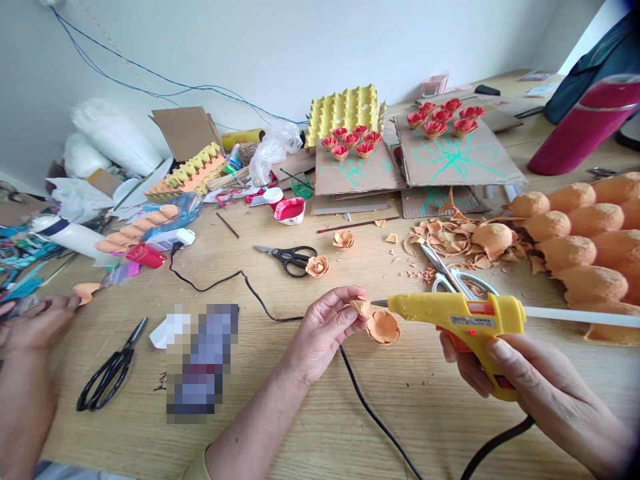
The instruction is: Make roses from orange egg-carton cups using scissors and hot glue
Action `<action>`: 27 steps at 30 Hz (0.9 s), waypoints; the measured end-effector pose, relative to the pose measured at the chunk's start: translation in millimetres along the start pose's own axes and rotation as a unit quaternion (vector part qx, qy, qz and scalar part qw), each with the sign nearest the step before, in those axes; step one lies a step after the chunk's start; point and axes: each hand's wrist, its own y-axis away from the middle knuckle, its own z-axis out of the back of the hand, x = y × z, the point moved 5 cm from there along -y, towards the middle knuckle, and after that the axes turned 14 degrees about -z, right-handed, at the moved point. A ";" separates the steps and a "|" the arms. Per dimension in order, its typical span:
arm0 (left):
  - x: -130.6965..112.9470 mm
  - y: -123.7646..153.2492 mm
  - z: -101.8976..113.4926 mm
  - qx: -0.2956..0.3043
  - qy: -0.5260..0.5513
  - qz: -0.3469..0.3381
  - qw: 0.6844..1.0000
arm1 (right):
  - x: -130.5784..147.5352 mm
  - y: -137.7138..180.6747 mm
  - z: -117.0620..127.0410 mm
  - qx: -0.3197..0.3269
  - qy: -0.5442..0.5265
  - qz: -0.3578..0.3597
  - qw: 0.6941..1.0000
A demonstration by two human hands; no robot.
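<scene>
Big wooden table (310, 427) against a plain white wall (300, 40), totally buried in craft mess. On the right edge sits an orange egg carton (580, 247), cups up, beside a heap of cut scraps (450, 243). Behind, cardboard sheets (457, 160) with teal doodles carry red paper roses (443, 117), and a yellow egg tray (345, 107) stands near the wall. No writing I can read anywhere. A small white cup (290, 211) holds red paint. Right hand (530, 383) is wrapped round a yellow glue gun (460, 320), nozzle right at a small orange petal piece (361, 307) pinched in the left hand (325, 333), just above an orange flower (383, 327) on the table.
</scene>
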 end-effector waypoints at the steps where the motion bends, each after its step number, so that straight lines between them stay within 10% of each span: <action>1: -0.2 0.0 -0.2 0.001 -0.004 -0.003 1.000 | 0.6 0.8 -0.3 -0.008 -0.008 -0.004 1.000; 27: -3.6 -0.7 1.4 0.014 -0.063 -0.044 0.997 | 6.6 3.3 0.0 -0.032 0.007 0.012 0.999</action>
